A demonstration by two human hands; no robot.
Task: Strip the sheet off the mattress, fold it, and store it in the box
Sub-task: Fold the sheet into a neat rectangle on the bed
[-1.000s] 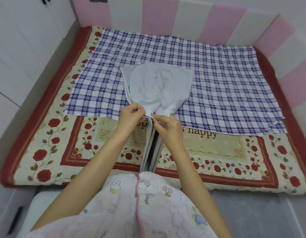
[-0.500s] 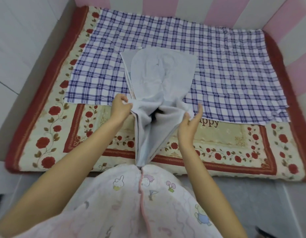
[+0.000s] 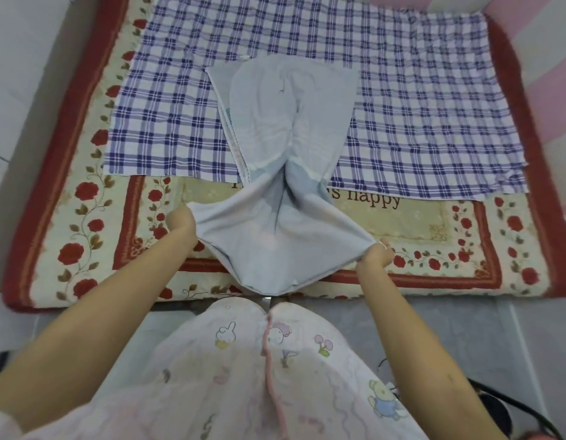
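A pale blue-grey sheet [image 3: 284, 128] lies partly folded on the middle of the mattress. Its near end is lifted and stretched wide between my hands, and its lowest part hangs over the mattress's front edge. My left hand [image 3: 181, 219] grips the sheet's near left corner. My right hand [image 3: 377, 254] pinches the near right corner. The far part of the sheet rests in folds on a blue-and-white checked cloth [image 3: 418, 100]. No box shows in the head view.
The mattress [image 3: 84, 223] has a cream cover with red roses and a dark red border. Pink and white padded panels [image 3: 548, 52] line the back right. A white wall stands at the left. Grey floor and a dark object [image 3: 497, 411] lie at lower right.
My hands have moved apart from the middle, pulling the sheet's near end out wide. The head view has tilted down and closer to the mattress.
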